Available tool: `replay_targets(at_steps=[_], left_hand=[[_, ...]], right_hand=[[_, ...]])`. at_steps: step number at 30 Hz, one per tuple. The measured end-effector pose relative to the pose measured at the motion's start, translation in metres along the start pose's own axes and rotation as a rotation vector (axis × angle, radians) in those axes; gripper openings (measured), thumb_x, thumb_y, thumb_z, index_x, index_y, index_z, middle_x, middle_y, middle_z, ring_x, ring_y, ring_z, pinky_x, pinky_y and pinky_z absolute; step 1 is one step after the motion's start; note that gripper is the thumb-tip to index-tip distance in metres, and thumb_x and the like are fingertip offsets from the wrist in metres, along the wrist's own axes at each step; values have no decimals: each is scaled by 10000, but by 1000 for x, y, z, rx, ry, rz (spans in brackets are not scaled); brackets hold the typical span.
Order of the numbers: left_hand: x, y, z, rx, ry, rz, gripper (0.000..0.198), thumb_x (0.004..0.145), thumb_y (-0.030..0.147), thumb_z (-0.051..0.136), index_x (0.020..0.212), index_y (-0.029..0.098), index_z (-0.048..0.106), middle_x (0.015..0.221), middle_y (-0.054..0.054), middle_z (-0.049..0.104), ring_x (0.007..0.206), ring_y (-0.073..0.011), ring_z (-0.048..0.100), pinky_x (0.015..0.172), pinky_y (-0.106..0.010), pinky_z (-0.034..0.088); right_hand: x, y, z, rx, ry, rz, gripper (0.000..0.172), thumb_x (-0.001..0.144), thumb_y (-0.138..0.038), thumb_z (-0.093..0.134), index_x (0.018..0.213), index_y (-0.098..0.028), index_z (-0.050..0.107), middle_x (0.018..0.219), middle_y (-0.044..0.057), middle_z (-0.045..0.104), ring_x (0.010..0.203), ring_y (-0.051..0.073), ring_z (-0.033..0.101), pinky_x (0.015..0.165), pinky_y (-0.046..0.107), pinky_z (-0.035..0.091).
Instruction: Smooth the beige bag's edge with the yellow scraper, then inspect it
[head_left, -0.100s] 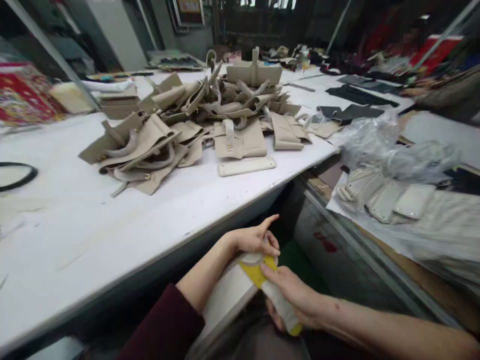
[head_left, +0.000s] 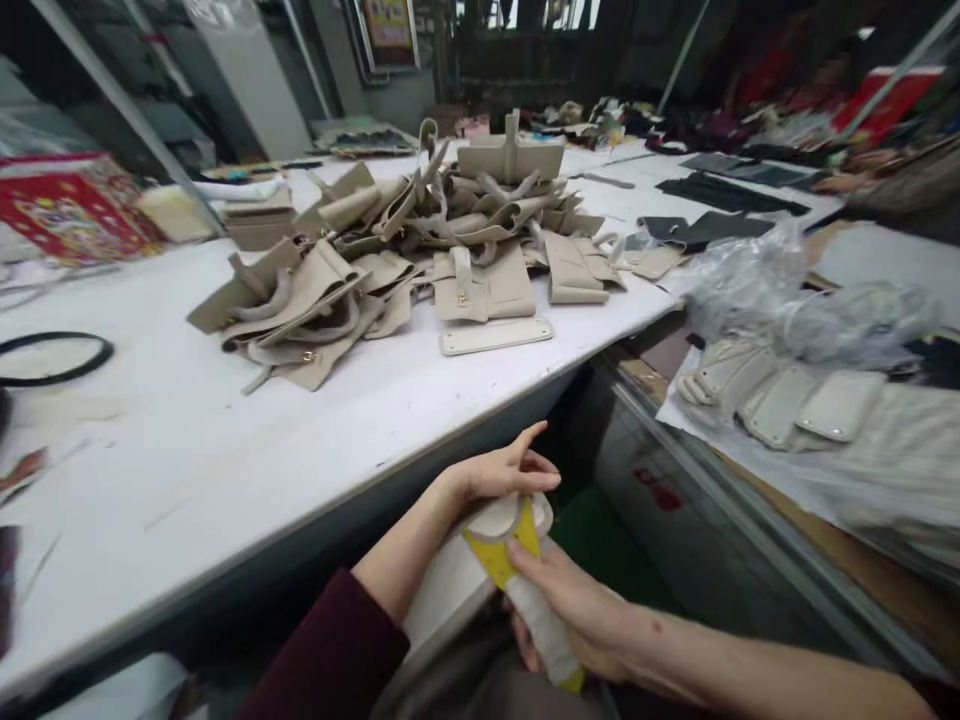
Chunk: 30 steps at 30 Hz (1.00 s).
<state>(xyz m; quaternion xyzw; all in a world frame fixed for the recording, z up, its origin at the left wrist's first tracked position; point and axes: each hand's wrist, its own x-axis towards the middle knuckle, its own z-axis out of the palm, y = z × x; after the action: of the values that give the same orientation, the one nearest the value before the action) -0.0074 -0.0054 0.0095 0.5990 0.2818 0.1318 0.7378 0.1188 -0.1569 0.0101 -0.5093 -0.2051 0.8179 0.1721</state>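
Below the table's front edge, my left hand (head_left: 499, 472) rests on the rounded end of a cream leather panel (head_left: 450, 585) lying in my lap, fingers curled over it with the forefinger stretched out. My right hand (head_left: 574, 610) is wrapped round a yellow tool with a white taped handle (head_left: 525, 590). The tool's yellow blade lies across the panel's end, just under my left fingers.
A heap of beige leather bag parts (head_left: 405, 250) covers the white table (head_left: 187, 470), with a single cream strip (head_left: 496, 336) at its front. More cream panels (head_left: 780, 395) and clear plastic bags (head_left: 795, 290) lie on the right bench. A black ring (head_left: 52, 357) sits far left.
The view has shifted a little to the left and down. My hands and the tool sit slightly lower in the lap, and the grip on both looks the same.
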Motion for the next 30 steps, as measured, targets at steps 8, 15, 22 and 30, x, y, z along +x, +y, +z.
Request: replay_targets(at_steps=[8, 15, 22, 30], left_hand=[[-72, 6, 4, 91, 498, -34, 530, 928, 559, 493, 1265, 156, 564, 1264, -95, 617, 1167, -224, 560, 1053, -351, 385], [-74, -3, 28, 432, 493, -141, 407, 963, 522, 411, 1128, 268, 683, 1109, 8, 693, 1046, -230, 608, 892, -314, 430], [-70, -7, 23, 534, 491, -165, 416, 970, 509, 380, 1077, 258, 695, 1082, -3, 699, 1002, -218, 619, 862, -296, 423], [-71, -13, 22, 467, 468, -169, 424, 963, 548, 381, 1134, 298, 678, 1162, 8, 676, 1066, -231, 598, 915, -308, 425]], right_hand=[[-35, -14, -32, -176, 402, -599, 526, 749, -665, 628, 772, -140, 646, 565, -22, 519, 538, 101, 476, 569, 262, 387], [20, -28, -47, -127, 432, -542, 451, 788, -575, 613, 855, -129, 620, 587, -36, 483, 506, 95, 411, 500, 265, 315], [29, -27, -40, -343, 480, -740, 487, 835, -569, 548, 1072, -163, 676, 962, 87, 704, 942, 248, 611, 788, 336, 470], [42, -36, -67, -177, 144, -407, 502, 857, -663, 481, 947, -207, 671, 618, -21, 580, 525, 108, 483, 483, 229, 397]])
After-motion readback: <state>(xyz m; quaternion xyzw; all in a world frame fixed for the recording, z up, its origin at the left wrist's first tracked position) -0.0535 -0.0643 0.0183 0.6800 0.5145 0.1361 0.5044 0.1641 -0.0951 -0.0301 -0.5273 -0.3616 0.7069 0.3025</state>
